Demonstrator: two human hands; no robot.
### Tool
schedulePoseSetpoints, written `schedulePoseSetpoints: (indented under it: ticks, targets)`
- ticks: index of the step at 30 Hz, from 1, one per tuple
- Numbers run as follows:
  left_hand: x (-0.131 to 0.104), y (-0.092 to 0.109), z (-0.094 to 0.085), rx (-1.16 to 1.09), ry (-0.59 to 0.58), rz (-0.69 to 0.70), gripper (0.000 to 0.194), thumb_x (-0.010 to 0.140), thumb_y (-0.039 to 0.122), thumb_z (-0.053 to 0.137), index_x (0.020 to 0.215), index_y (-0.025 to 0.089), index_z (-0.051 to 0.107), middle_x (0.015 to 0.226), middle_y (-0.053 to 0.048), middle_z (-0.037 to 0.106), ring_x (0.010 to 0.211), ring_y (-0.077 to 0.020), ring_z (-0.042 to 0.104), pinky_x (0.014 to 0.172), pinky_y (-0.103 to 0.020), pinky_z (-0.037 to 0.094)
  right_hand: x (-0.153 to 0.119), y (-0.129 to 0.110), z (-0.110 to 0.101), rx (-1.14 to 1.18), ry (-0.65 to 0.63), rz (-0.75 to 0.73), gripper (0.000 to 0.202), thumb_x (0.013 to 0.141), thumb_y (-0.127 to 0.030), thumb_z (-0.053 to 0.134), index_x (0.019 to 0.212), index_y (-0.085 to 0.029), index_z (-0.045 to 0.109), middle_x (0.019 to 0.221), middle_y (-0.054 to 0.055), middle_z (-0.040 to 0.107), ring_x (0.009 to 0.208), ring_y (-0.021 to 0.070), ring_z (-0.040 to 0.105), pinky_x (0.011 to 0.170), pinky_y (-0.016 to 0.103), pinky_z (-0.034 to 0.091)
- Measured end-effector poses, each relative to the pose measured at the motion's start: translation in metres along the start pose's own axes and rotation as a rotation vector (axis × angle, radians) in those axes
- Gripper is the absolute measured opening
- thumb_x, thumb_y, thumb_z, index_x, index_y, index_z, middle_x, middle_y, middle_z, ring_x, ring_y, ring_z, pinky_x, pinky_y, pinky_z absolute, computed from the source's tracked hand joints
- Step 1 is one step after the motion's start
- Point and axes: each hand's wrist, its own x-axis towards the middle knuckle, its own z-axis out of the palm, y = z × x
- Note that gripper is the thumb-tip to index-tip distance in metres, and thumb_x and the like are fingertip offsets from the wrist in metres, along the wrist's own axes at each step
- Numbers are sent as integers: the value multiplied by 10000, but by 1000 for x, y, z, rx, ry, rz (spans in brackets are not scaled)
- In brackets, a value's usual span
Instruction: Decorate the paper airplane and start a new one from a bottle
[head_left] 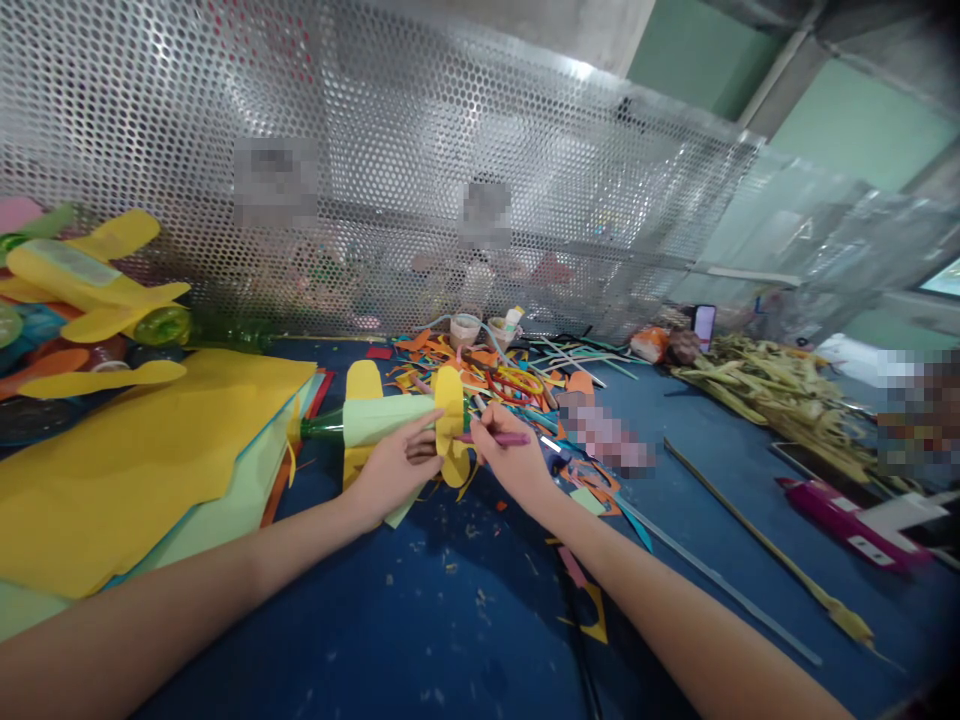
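A green bottle (pixel 322 427) wrapped in pale green paper (pixel 386 420) lies on its side on the blue table, its neck to the left. Yellow paper shapes stick out near its neck end, and a yellow rounded strip (pixel 450 400) stands across its right end. My left hand (pixel 401 465) is wrapped round the bottle's right part, holding it beside the strip. Closed on a purple pen (pixel 510 439), my right hand (pixel 514 460) has the pen's tip at the yellow strip.
Stacked yellow sheets (pixel 150 450) and a yellow-winged bottle craft (pixel 67 275) are at the left. Colourful paper scraps (pixel 517 385) and cups (pixel 465 330) lie behind my hands. At the right are a long stick (pixel 750 530), a magenta glue gun (pixel 847 525) and dried husks (pixel 772 390).
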Motion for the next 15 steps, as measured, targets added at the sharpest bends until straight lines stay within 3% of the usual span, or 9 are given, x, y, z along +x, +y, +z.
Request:
schedulePoseSetpoints:
  ticks: [15]
  targets:
    - [-1, 2, 0, 8, 3, -4, 709, 662, 214, 636, 1327, 142, 405, 990, -80, 638, 847, -175, 616, 850, -365, 462, 0, 1, 0, -49, -3, 9, 242, 827, -331, 466, 628, -227, 374, 466, -78, 443, 460, 120, 442, 540, 249, 361]
